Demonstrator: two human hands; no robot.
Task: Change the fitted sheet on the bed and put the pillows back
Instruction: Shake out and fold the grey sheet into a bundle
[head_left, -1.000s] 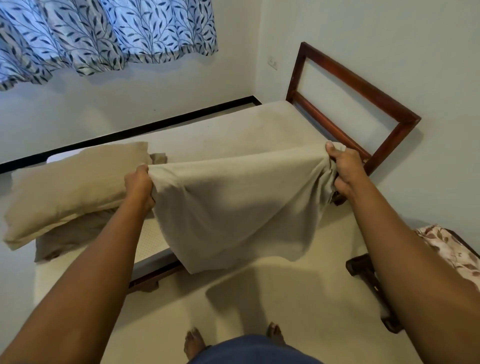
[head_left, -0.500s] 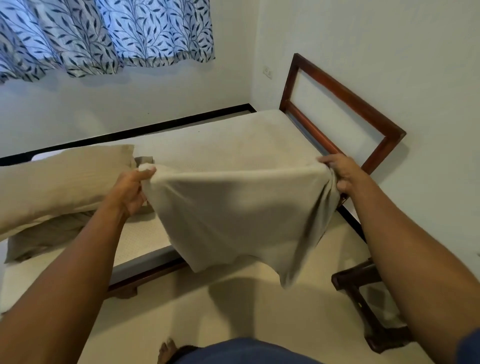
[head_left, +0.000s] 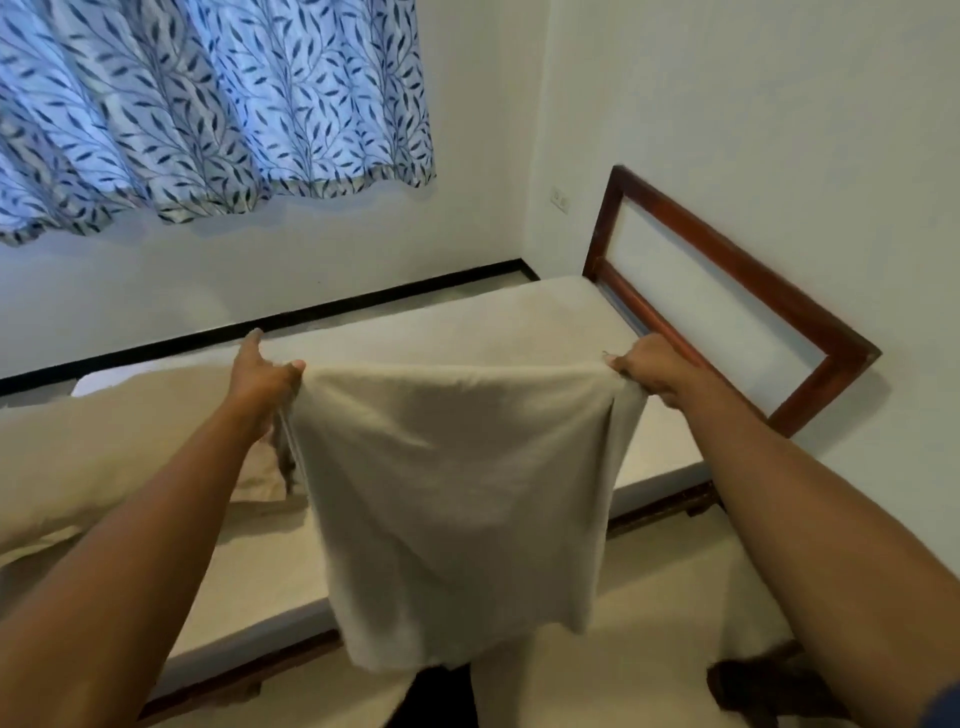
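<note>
Moved: both hands up & fwd; sheet (head_left: 457, 493) now taut, hanging flat. L hand (head_left: 262, 371), R hand (head_left: 649, 369): fingers clamped on its top corners, level, equally near. Sheet over near edge of bed (head_left: 519, 312); top edge runs along bed's length, mattress beyond fingers.

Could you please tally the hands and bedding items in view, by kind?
Hands: 2 (left hand, right hand)
Sheets: 1 (beige sheet, gripped by both hands)
Pillows: 2 (upper pillow, lower pillow)
Total: 5
</note>
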